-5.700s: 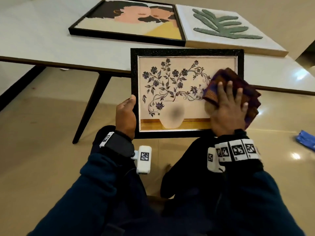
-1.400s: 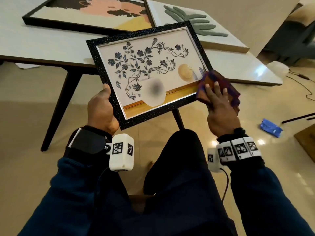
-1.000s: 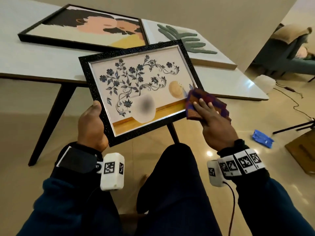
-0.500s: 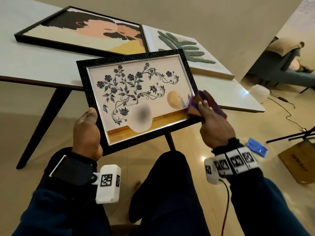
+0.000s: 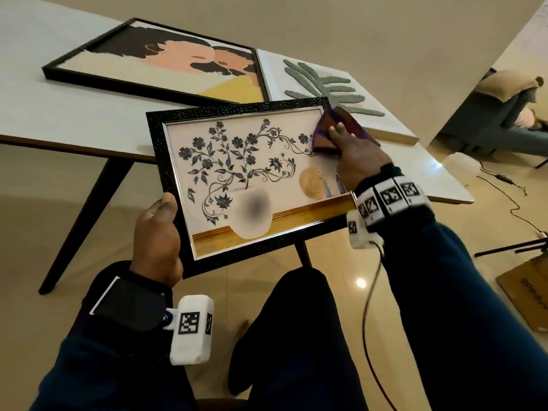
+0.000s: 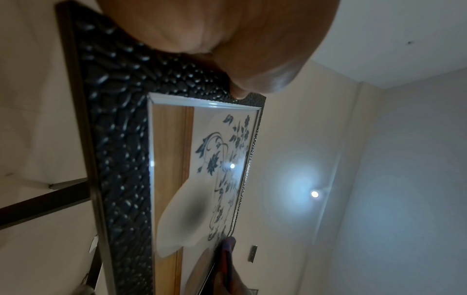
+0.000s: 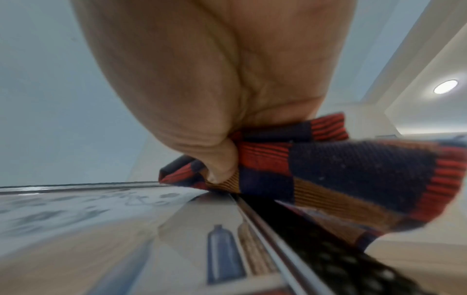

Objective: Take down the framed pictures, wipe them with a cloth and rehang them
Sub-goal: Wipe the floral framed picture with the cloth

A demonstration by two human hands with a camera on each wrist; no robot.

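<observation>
Seated person's left hand [image 5: 155, 238] grips the lower-left edge of a black-framed floral picture [image 5: 237, 173], held tilted above the lap, thumb on the frame front; fingers behind are hidden. Right hand [image 5: 360, 157] presses a folded checked cloth [image 5: 341, 126] on the glass at the upper-right corner, thumb pinching it; the corner itself is covered. Three pictures total: two more lie flat, side by side, on the white table [image 5: 74, 114], a portrait print [image 5: 166, 69] & a leaf canvas [image 5: 323, 84], partly blocked by the held frame. Bkgd right: prob. a cardboard box [image 5: 527, 295], cut off.
</observation>
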